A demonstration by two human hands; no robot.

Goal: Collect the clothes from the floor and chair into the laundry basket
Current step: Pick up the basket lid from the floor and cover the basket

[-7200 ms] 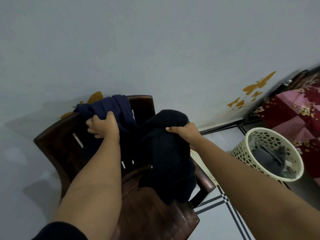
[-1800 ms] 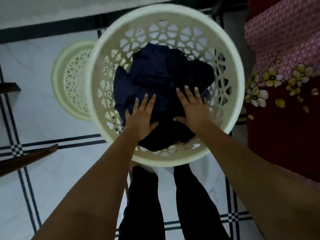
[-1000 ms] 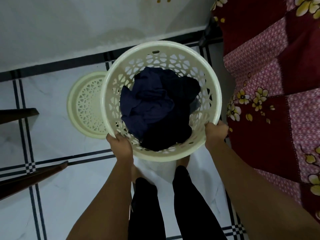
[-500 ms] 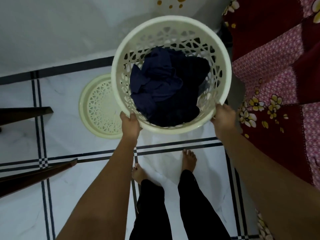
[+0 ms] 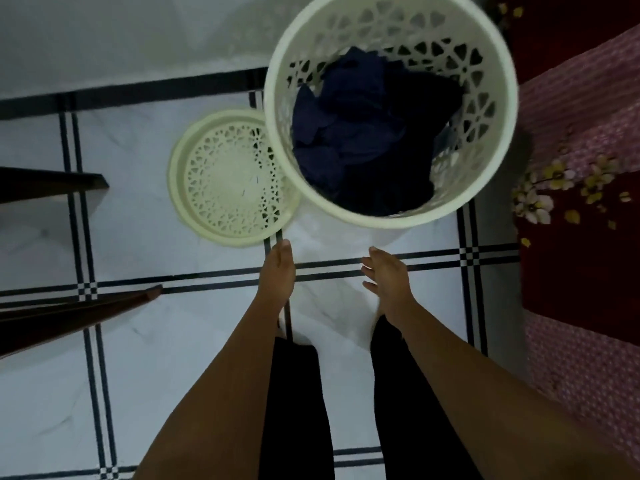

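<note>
Standing over a tiled floor (image 5: pixel 138 341), a person's left hand (image 5: pixel 277 275) and right hand (image 5: pixel 386 275) hang spread and empty near the laundry basket (image 5: pixel 498 109) holding dark clothes (image 5: pixel 363 140), collecting seemingly done; next, perhaps checking for stragglers.

White marble-look floor tiles (image 5: pixel 145 348) crossed by dark double lines, grey wall (image 5: pixel 121 36) above them, dark wooden furniture edges (image 5: pixel 52 317) at their left, red floral bedspread (image 5: pixel 581 209) at their right, dim light.

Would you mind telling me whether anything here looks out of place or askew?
Only the basket's lid stands out: it lies flat on the tiled floor beside the laundry basket rather than on it. The dark clothes sit inside; nothing has spilled.
</note>
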